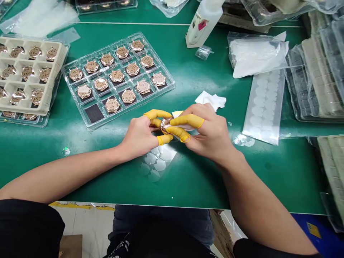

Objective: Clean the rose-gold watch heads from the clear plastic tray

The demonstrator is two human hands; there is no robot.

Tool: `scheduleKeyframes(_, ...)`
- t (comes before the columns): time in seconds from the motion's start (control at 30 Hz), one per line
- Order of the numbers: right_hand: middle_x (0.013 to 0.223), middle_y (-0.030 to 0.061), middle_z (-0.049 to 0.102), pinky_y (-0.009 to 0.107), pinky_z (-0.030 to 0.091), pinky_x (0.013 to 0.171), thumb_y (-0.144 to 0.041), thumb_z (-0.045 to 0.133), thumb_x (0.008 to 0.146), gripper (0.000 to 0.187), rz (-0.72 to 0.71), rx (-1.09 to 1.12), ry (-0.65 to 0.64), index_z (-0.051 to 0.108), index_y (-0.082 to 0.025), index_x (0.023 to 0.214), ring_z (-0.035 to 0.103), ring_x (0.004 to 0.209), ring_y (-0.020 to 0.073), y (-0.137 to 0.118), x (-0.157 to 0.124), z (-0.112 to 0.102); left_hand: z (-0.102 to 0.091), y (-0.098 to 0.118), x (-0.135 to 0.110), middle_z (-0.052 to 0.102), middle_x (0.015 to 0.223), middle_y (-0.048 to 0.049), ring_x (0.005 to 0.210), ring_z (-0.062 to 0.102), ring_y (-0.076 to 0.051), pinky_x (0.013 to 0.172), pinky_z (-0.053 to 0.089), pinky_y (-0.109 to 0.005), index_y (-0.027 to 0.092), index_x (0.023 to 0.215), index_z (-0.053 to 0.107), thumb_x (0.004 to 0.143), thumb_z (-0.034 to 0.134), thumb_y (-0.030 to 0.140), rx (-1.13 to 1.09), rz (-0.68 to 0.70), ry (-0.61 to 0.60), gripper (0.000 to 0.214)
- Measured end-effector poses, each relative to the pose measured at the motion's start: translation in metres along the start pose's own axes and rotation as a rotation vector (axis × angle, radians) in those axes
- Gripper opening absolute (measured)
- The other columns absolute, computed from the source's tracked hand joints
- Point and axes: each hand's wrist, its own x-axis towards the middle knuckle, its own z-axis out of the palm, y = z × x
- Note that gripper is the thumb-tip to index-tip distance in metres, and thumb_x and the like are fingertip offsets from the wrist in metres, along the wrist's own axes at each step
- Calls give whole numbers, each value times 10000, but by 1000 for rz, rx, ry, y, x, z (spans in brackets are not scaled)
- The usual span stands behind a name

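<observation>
My left hand (138, 138), with yellow finger cots on its fingertips, grips a rose-gold watch case (162, 126) by its edge. My right hand (212, 132), also in yellow finger cots, pinches a white wipe (176, 114) against the case. The fingers cover most of the case. Just below the hands lies a clear sheet of round film stickers (160, 165). Beyond my left hand, a clear plastic tray (94, 114) holds several rose-gold watch cases, backs up; its near-left compartment shows only a dark pad.
A beige tray of watch cases (40, 104) stands at left. Behind my right hand lies a crumpled white wipe (211, 100). Farther off are a white bottle (202, 27), a bag of white wipes (255, 55) and a sticker strip (264, 107). Stacked trays (317, 79) fill the right side.
</observation>
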Motion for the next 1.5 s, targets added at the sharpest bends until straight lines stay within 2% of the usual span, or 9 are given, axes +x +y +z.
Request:
scheduleKeyframes(0.13,854,60,686,383,371,707,-339,672,996,103,92,-43,27,704,-243,975,574,760,214,0,1,-1,0,0,-1,812,928,-4,847,785,-142,896,670,-284,181,1202,728,710,852,209,13,12,17,508)
scheduleKeyframes(0.27,865,56,690,406,376,734,-293,640,995,71,15,69,-51,707,-278,1016,573,789,230,-2,1,1,0,0,-2,816,973,-9,897,789,-160,928,672,-303,196,1198,739,698,848,184,45,24,15,513)
scheduleKeyframes(0.43,882,67,678,396,350,715,-288,661,993,47,70,12,14,696,-263,1009,537,797,230,-6,1,4,1,1,-2,822,978,-14,903,797,-162,943,671,-306,189,1232,731,719,833,178,4,9,15,523)
scheduleKeyframes(0.53,869,62,670,396,370,723,-285,656,998,51,29,80,-34,700,-266,1015,520,792,225,-5,1,3,1,0,-2,823,984,-22,906,794,-165,936,671,-303,179,1227,740,704,834,170,5,6,8,532)
scheduleKeyframes(0.67,865,69,665,385,385,694,-287,656,1001,49,79,54,23,692,-254,1000,528,779,221,-5,2,2,1,-1,-2,824,972,-22,879,795,-166,908,673,-308,181,1236,740,724,833,182,18,20,5,521)
scheduleKeyframes(0.83,852,60,660,370,443,656,-340,660,998,91,77,122,-55,705,-261,991,562,744,209,-7,3,4,1,-1,-2,828,989,-20,887,794,-171,921,674,-317,195,1224,750,714,844,156,30,18,-8,520)
scheduleKeyframes(0.93,851,65,654,362,449,638,-336,648,1002,111,159,48,27,712,-255,965,592,745,208,-8,3,6,1,-2,-2,828,979,-22,882,797,-168,920,675,-313,189,1240,738,719,856,180,-8,-6,20,535)
scheduleKeyframes(1.33,850,55,676,343,469,639,-329,669,982,92,88,169,-11,728,-259,970,634,759,200,-8,1,10,1,-3,-4,825,979,-29,898,799,-172,911,677,-304,185,1205,756,676,877,176,-38,-20,28,542)
scheduleKeyframes(1.5,1009,126,698,440,492,812,-401,655,1013,172,318,-76,66,747,-256,1010,616,941,273,15,0,5,1,2,-1,815,964,-24,889,788,-155,889,681,-289,168,1203,727,670,904,225,-107,-40,107,565)
